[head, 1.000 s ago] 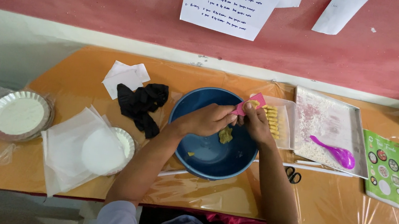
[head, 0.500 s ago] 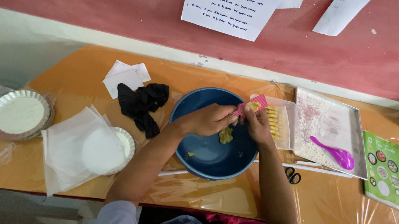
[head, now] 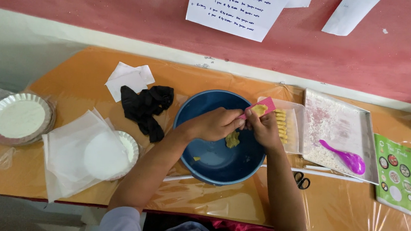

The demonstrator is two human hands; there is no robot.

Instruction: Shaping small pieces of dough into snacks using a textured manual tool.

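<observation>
Left hand [head: 213,125]: fingers closed, pressing dough [head: 259,109] on board.
Right hand [head: 264,128]: gripped pink ridged board [head: 262,106].
Place: over blue bowl [head: 196,155], table centre.
Right of bowl: tray [head: 338,121], purple spoon [head: 344,158].

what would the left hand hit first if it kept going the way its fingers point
The left hand points right, toward the pink ridged board held by the right hand. It would likely meet that board and the yellow dough on it first; the fingertips already look to be touching, though depth is unclear.
</observation>
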